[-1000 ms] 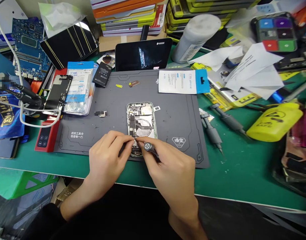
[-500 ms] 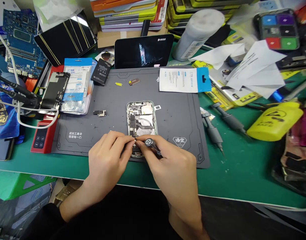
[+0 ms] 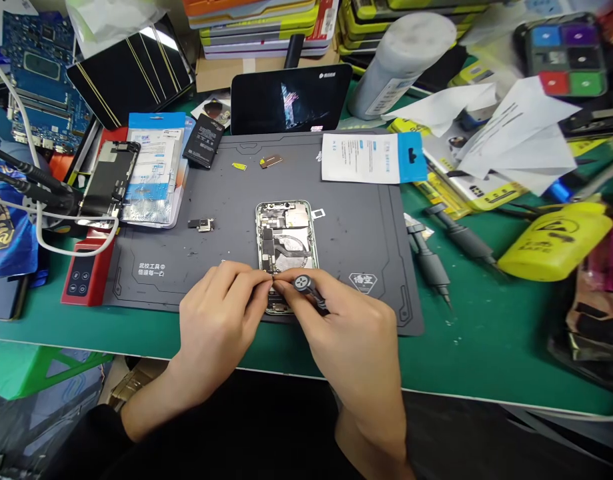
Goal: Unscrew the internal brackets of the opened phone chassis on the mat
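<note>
An opened phone body point(image 3: 288, 233) lies on the dark grey mat point(image 3: 226, 193), its inner parts and a round coil area showing. Over its lower half, the fingertips of both hands meet. My left hand point(image 3: 223, 313) is pinched closed there; whatever sits between its thumb and forefinger is too small to make out. My right hand point(image 3: 349, 333) is closed as well, with a grey screwdriver point(image 3: 309, 290) tucked in its grip, round cap facing up. Right of the phone lies a small SIM tray point(image 3: 318, 213). A little metal-and-black part point(image 3: 201, 225) rests to the left.
A phone point(image 3: 291, 100) playing video leans at the mat's back, beside a white bottle point(image 3: 403, 63). Two screwdrivers point(image 3: 431, 263) and a yellow pouch point(image 3: 556, 240) lie right. At left are a red device point(image 3: 86, 273), a screen assembly point(image 3: 111, 177) and a black battery point(image 3: 204, 141).
The view has shifted very slightly. Both hands keep nearly the same pose, fingertips together over the lower phone body, and the screwdriver stays in the right hand.
</note>
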`<state>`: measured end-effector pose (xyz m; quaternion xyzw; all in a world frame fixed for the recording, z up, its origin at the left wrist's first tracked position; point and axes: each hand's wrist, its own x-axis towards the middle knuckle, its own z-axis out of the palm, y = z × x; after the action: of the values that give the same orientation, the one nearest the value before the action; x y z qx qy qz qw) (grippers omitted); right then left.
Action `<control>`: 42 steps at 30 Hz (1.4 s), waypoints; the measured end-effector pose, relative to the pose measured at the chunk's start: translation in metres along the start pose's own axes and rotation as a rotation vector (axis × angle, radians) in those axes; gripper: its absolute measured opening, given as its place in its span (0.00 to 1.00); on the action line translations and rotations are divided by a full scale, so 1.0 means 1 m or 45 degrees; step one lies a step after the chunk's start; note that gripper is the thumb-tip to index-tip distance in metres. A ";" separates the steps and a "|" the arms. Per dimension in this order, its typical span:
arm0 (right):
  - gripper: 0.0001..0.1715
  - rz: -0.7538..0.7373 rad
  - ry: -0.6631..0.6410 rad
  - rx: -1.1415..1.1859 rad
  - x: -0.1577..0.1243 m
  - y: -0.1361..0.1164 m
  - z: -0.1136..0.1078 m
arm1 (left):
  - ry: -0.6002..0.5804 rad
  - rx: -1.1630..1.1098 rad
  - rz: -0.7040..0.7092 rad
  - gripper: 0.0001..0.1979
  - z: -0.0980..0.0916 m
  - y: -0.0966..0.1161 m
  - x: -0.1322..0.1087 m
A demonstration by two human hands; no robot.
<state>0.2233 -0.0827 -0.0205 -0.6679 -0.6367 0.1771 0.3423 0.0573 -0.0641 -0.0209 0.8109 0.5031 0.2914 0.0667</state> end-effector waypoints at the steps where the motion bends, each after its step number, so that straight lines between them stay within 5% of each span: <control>1: 0.06 -0.004 0.019 0.017 0.000 0.000 0.000 | -0.001 -0.002 -0.003 0.02 0.000 0.000 0.000; 42: 0.07 0.123 -0.065 -0.033 0.004 -0.003 0.001 | -0.024 -0.019 -0.014 0.02 0.000 0.000 -0.001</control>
<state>0.2211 -0.0783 -0.0184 -0.6975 -0.6145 0.2021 0.3081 0.0572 -0.0644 -0.0216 0.8104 0.5047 0.2869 0.0790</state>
